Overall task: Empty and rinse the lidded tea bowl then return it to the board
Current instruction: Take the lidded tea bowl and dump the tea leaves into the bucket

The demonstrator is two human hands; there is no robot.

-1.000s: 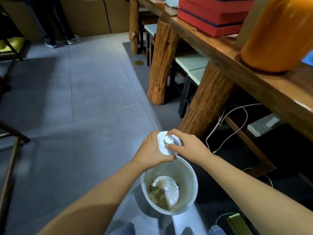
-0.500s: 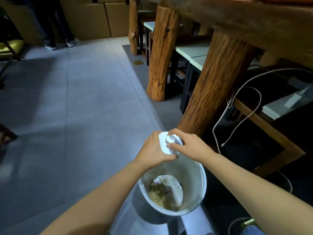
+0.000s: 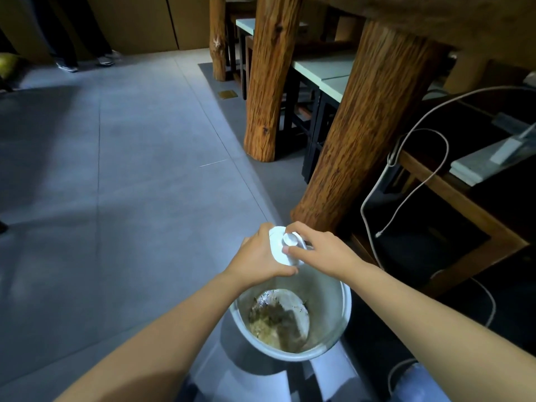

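I hold the white lidded tea bowl (image 3: 280, 250) tipped on its side above the far rim of a pale waste bucket (image 3: 343, 311) on the floor. My left hand (image 3: 259, 258) wraps the bowl's body from the left. My right hand (image 3: 322, 250) pinches the round knob of the lid (image 3: 290, 238) between thumb and fingers. The lid faces me and covers the bowl's mouth. Wet tea leaves and a whitish disc lie at the bucket's bottom.
Thick rough wooden table legs (image 3: 365, 134) stand just beyond the bucket, with stools (image 3: 319, 68) under the table. White cables (image 3: 406, 181) hang at the right beside a power strip (image 3: 493, 158). A person's feet (image 3: 84, 63) stand at the far left on grey floor tiles.
My head has dipped lower, so the table top left the view and the bucket looks nearer. Both hands keep the same hold on the tea bowl above the bucket.
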